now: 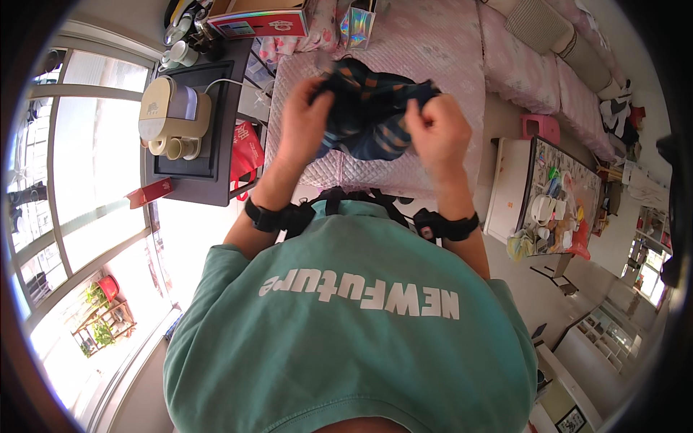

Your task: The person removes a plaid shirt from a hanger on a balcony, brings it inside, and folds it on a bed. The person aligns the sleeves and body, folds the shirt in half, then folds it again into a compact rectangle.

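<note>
A dark navy cloth garment [373, 111] with orange and blue checks or stripes is held up and bunched between my two hands. My left hand [300, 122] grips its left edge, fingers curled into the fabric. At the other side my right hand [441, 130] pinches the right edge between thumb and fingers. Below and behind the garment lies a pink quilted bed cover [455, 59]. Both hands and the cloth are slightly blurred, and the garment's exact kind cannot be told.
On the left stands a dark side table [216, 192] with a cream beverage machine [173, 116] on a black tray. A red cardboard box [260, 24] and a shiny iridescent bag [357, 26] sit at the bed's far end. To the right is a cluttered table [533, 189] near a pink stool [540, 127].
</note>
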`<state>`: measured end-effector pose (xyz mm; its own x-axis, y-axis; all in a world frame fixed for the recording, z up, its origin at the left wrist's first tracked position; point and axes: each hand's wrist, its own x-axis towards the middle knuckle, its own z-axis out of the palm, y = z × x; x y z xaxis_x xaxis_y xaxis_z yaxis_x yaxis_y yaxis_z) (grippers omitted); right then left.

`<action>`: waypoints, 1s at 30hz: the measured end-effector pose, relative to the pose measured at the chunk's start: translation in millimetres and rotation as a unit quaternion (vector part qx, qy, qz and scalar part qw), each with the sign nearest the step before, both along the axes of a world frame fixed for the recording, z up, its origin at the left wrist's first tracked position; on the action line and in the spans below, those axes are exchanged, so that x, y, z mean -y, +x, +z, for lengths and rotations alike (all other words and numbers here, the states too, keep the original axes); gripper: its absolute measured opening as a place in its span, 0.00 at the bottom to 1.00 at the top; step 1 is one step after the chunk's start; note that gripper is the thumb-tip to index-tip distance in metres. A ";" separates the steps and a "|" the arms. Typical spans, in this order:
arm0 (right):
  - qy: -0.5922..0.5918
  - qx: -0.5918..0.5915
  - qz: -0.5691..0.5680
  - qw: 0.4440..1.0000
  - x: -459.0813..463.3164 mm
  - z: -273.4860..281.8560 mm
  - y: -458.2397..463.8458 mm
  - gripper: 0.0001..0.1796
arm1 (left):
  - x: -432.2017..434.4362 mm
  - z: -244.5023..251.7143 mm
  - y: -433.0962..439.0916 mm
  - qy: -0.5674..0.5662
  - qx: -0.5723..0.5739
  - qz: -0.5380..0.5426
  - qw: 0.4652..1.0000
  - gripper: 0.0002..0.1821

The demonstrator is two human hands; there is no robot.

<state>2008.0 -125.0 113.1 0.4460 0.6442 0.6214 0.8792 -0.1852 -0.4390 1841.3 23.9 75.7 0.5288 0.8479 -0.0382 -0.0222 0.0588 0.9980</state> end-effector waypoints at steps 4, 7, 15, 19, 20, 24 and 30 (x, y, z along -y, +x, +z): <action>-0.036 0.087 0.128 0.987 -18.3 -4.6 -22.3 0.14 | 32.9 2.9 11.3 -0.206 0.061 -0.132 0.968 0.14; -0.104 0.028 0.153 0.982 -16.3 -7.7 -29.9 0.14 | 23.8 -4.7 13.0 -0.268 0.060 -0.187 0.943 0.15; -0.085 0.006 0.198 0.976 -5.6 -30.9 -41.2 0.09 | 15.7 -36.2 9.6 -0.357 0.082 -0.159 0.917 0.12; -0.094 0.013 0.198 0.976 -4.5 -30.7 -43.4 0.08 | 13.4 -36.2 8.8 -0.345 0.043 -0.208 0.914 0.13; -0.081 0.021 0.199 0.976 -4.9 -29.9 -44.7 0.08 | 10.9 -35.0 10.5 -0.344 0.031 -0.213 0.914 0.13; -0.074 -0.019 0.193 0.978 -8.1 -36.5 -51.6 0.10 | 10.1 -28.8 21.4 -0.333 0.044 -0.150 0.930 0.14; -0.150 -0.132 0.018 0.980 -10.5 -67.3 -29.1 0.19 | -2.3 -13.6 19.3 -0.351 0.182 -0.087 0.914 0.12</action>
